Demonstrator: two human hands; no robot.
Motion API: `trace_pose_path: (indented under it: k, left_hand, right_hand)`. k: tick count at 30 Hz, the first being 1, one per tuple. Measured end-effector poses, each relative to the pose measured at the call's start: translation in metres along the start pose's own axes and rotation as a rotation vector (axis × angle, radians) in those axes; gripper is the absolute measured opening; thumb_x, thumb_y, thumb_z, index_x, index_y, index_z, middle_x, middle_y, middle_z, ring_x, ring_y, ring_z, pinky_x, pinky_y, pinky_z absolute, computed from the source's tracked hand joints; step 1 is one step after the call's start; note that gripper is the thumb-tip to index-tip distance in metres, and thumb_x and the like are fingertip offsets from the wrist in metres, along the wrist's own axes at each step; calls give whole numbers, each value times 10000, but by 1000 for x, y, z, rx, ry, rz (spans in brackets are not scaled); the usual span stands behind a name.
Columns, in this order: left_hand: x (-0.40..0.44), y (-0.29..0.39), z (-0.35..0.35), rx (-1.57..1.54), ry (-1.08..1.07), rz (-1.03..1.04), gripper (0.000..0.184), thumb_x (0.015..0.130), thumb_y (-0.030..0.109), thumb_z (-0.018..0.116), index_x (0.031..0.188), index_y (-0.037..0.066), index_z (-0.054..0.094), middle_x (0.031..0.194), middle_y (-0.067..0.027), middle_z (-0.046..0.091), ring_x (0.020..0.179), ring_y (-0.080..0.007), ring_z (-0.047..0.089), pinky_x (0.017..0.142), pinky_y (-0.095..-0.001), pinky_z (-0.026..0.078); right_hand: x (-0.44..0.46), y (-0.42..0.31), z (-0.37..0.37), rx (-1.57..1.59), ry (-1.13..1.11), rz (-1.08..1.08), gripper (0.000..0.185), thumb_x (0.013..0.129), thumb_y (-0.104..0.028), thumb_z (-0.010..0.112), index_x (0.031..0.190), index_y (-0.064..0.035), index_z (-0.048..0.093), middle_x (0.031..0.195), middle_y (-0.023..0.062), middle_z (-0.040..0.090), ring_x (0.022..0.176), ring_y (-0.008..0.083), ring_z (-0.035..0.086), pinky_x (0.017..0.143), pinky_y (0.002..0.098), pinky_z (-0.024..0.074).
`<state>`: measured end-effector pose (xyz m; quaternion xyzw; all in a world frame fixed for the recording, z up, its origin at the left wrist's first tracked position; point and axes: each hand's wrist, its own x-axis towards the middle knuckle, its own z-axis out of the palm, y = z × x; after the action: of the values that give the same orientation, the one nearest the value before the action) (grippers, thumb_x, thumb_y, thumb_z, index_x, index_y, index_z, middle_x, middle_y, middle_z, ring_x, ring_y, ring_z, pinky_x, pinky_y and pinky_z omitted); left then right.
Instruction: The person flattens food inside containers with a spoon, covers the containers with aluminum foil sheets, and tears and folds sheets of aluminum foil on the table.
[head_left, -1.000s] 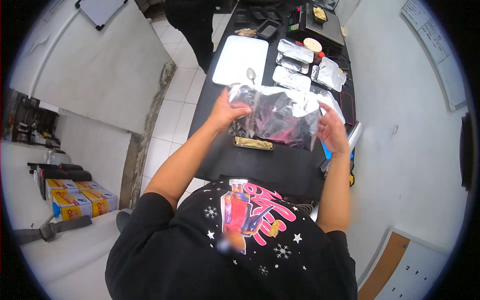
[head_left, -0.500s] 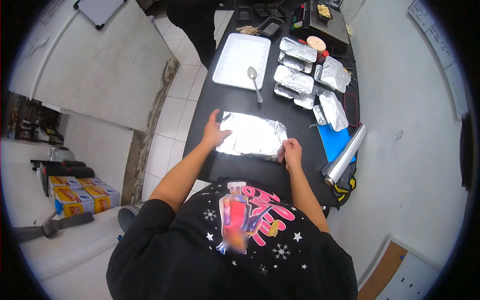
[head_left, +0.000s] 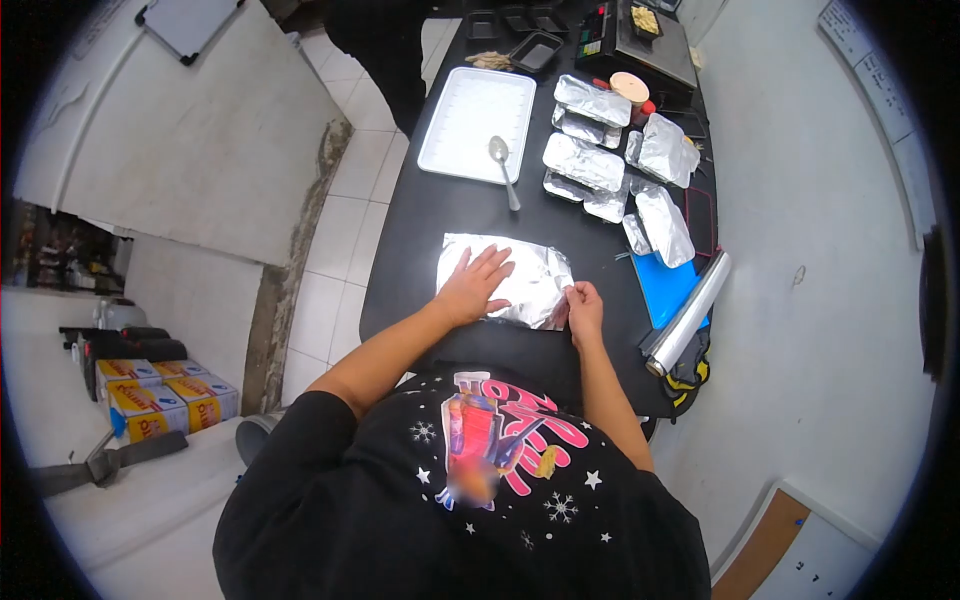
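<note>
A sheet of aluminum foil (head_left: pixel 535 272) lies on the black table in front of me. My left hand (head_left: pixel 474 287) rests flat on the left part of the foil, fingers spread. At the right edge, my right hand (head_left: pixel 584 308) pinches the foil between thumb and fingers. Whether anything lies under the sheet cannot be seen. Beyond it, a metal spoon (head_left: pixel 505 170) leans with its bowl on a white tray (head_left: pixel 475 125), its handle reaching onto the table.
Several foil-covered containers (head_left: pixel 584 162) are stacked at the back right. A foil roll (head_left: pixel 690 312) lies by the wall near a blue flat item (head_left: pixel 664 284). Farther back are a scale (head_left: pixel 640 55) and black trays (head_left: pixel 537 50). Another person (head_left: pixel 385 50) stands behind the table's left side.
My left hand has moved from the foil's left edge onto its top, now flat with fingers spread. My right hand keeps its pinch at the right edge.
</note>
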<state>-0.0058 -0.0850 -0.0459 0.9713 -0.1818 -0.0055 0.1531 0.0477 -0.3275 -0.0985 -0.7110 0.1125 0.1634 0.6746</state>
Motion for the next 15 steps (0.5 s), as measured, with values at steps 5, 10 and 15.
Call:
trace_pose_path:
  k: [5, 10, 15]
  left_hand:
    - [-2, -1, 0, -9, 9, -39, 701, 803, 470, 627, 1343, 79, 408, 1458, -127, 300, 1372, -327, 240, 1062, -590, 232]
    - [-5, 0, 1, -40, 30, -57, 709, 795, 464, 639, 1336, 68, 411, 1447, -138, 314, 1361, -340, 254, 1061, -587, 236]
    - [-14, 4, 11, -29, 118, -57, 718, 775, 444, 666, 1322, 47, 423, 1421, -154, 348, 1329, -349, 305, 1057, -557, 260]
  right_hand:
    - [-10, -7, 2, -326, 181, -154, 141, 875, -113, 596, 972, -14, 571, 822, 85, 614, 728, 182, 601, 635, 324, 487]
    - [-23, -52, 24, -764, -96, -850, 363, 775, -133, 639, 1119, -45, 563, 1185, 161, 554, 1158, 349, 484, 975, 443, 375]
    - [-15, -59, 47, -1072, -444, -973, 473, 810, -229, 643, 1234, -66, 511, 1301, 136, 498, 1286, 344, 392, 1044, 487, 323]
